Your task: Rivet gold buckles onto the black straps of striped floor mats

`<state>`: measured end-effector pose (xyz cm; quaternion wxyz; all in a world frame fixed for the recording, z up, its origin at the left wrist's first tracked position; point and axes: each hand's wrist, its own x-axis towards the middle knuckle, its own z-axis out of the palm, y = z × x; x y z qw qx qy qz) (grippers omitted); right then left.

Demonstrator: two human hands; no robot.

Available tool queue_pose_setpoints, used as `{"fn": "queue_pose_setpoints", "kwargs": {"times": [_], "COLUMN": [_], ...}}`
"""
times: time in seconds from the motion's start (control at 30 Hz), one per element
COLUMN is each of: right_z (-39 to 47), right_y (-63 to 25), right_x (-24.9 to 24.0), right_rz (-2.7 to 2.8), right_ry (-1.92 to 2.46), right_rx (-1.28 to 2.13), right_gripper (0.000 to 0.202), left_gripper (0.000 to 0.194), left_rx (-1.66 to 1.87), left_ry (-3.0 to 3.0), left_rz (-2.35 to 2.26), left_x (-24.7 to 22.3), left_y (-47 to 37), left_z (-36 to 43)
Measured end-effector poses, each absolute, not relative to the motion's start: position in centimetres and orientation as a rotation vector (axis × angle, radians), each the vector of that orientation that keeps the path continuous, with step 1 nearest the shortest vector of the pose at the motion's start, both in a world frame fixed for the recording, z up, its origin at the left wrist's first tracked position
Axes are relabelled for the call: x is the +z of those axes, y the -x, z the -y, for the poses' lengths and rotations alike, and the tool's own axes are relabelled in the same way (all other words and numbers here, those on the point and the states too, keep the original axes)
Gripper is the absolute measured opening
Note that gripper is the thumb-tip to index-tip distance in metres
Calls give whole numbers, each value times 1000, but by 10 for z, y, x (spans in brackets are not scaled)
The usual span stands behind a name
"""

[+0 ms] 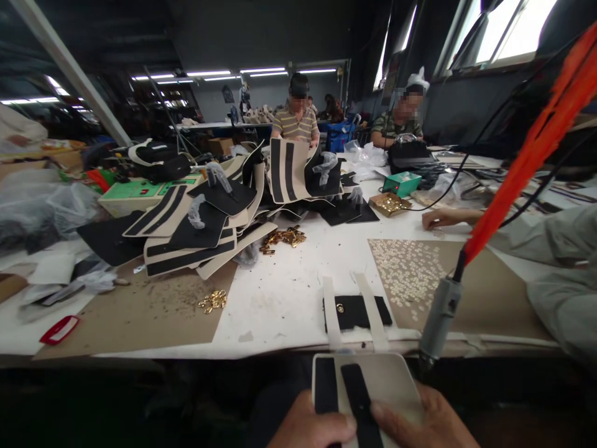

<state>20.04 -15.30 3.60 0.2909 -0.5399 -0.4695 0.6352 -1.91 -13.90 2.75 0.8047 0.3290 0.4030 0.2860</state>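
My left hand grips the left edge of a cream bag panel with black strips, its thumb across the strips. The right side of that panel is in my right hand, whose thumb presses beside a small dark spot on the middle strip. The panel is below the table's front edge; its lower part runs out of view. Just beyond it, a black pad with a small gold metal piece lies under two pale straps. A grey electric screwdriver hangs nose down to the right of the panel.
Striped panels are heaped at centre left. Gold fittings lie beside them, with gold rings nearer. Small pale discs cover brown board. A co-worker's hand rests at right; an orange-wrapped cord crosses there.
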Motion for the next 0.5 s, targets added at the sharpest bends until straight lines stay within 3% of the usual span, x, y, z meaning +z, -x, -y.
{"fn": "queue_pose_setpoints", "kwargs": {"times": [0.17, 0.37, 0.5], "right_z": [119, 114, 94], "right_y": [-209, -207, -202], "right_x": [77, 83, 57], "right_rz": [1358, 1403, 1476], "right_ry": [1507, 1297, 1488], "right_rx": [1629, 1912, 1615], "right_gripper": [47, 53, 39], "left_gripper": [37, 50, 30], "left_rx": [586, 568, 628], "left_ry": [-546, -667, -1091], "left_rz": [-954, -822, -1111], "left_x": [48, 47, 46], "left_y": [5, 18, 19], "left_z": [112, 106, 76]}}
